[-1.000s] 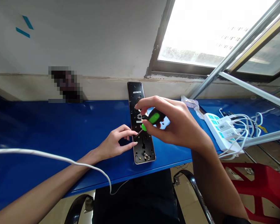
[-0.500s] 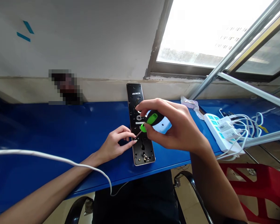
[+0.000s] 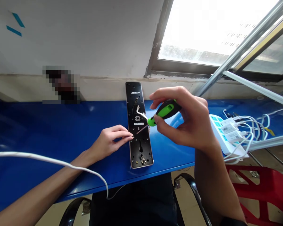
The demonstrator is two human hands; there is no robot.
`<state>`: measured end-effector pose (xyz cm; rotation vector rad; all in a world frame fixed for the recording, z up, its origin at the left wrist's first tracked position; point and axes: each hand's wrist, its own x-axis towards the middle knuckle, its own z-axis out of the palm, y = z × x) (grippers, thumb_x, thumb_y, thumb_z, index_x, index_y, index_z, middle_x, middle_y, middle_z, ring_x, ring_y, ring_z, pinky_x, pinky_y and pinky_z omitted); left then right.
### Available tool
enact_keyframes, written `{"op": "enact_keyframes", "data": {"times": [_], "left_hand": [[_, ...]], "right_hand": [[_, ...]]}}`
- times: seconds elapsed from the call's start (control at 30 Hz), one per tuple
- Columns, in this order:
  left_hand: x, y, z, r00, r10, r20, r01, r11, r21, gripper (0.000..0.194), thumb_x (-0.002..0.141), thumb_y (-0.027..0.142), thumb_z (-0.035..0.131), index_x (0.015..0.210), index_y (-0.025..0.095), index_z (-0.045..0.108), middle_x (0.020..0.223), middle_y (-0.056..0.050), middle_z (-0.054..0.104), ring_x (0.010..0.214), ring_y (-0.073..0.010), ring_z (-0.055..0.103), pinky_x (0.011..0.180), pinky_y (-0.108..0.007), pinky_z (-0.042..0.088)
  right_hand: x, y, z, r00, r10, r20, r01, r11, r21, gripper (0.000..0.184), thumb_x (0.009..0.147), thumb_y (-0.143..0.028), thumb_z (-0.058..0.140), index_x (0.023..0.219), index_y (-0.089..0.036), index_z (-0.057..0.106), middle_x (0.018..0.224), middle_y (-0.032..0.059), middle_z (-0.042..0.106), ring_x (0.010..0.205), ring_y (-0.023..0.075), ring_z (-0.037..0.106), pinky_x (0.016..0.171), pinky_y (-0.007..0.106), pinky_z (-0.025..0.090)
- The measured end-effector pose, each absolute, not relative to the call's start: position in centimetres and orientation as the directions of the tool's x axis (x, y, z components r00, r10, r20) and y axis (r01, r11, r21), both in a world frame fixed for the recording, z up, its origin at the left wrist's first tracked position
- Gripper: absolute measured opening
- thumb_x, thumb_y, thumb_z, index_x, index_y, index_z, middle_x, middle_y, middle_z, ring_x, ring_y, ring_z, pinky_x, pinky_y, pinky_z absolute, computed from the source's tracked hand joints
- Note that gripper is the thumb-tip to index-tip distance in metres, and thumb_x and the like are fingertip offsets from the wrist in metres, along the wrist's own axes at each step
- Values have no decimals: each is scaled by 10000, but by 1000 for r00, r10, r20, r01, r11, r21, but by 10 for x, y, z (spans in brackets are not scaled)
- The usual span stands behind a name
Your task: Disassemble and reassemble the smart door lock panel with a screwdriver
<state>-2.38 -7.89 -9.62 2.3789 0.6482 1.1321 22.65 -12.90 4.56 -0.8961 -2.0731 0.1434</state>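
Note:
A long black panel [image 3: 145,147], which looks like a door lock plate, lies on the blue table with holes, small labels and a metal post near its close end. My right hand [image 3: 186,122] grips a green-and-black screwdriver [image 3: 166,110] by its handle. Its thin shaft slants down left, with the tip just over the panel beside my left fingertips. My left hand [image 3: 113,139] pinches thumb and fingers together at the panel's left edge; whatever lies between them is too small to make out. A white cable [image 3: 141,113] comes out of the panel's middle.
A white power strip [image 3: 219,131] with several chargers and cables stands on the blue table [image 3: 49,131] at right. A white cord [image 3: 49,160] crosses over my left forearm. Metal frame bars [image 3: 257,84] and a red stool [image 3: 264,185] are on the right.
My right hand has drawn the screwdriver up and to the right, so its tip is apart from my left fingertips. My left hand has shifted slightly left, still pinching. The view has shifted a little.

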Motion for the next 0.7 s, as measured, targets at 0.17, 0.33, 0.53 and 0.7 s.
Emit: {"op": "enact_keyframes", "data": {"times": [0.17,0.33,0.53,0.7], "left_hand": [[-4,-67,-67,699,470,540,215,-857,468,138,999,191,655,1089,187,760,1036,-46,772,899,-145,738,794,-270,602],[42,-45,-36,822,373,431,198,-896,397,196,1031,218,579,1046,184,772,1027,-54,780,908,-180,739,796,-316,585],[99,-17,-19,915,338,222,239,-895,376,199,927,63,608,877,150,780,858,-59,755,761,-156,691,690,-275,481],[132,0,-22,933,360,23,337,-892,302,179,814,24,622,747,162,715,703,-21,654,621,-129,553,613,-275,372]], "right_hand": [[249,-122,41,-321,674,666,587,693,-419,445,816,-99,691,1206,-307,633,1036,32,708,894,230,717,725,398,644],[276,-110,34,-279,668,690,601,682,-417,451,814,-117,697,1224,-298,646,1028,34,718,890,216,722,721,373,623],[318,-97,31,-254,702,665,662,628,-410,462,773,-155,726,1211,-293,674,989,-12,744,831,185,716,732,352,597],[345,-86,22,-213,723,657,697,584,-417,470,751,-153,730,1199,-284,686,958,-9,751,778,174,689,695,346,567]]}}
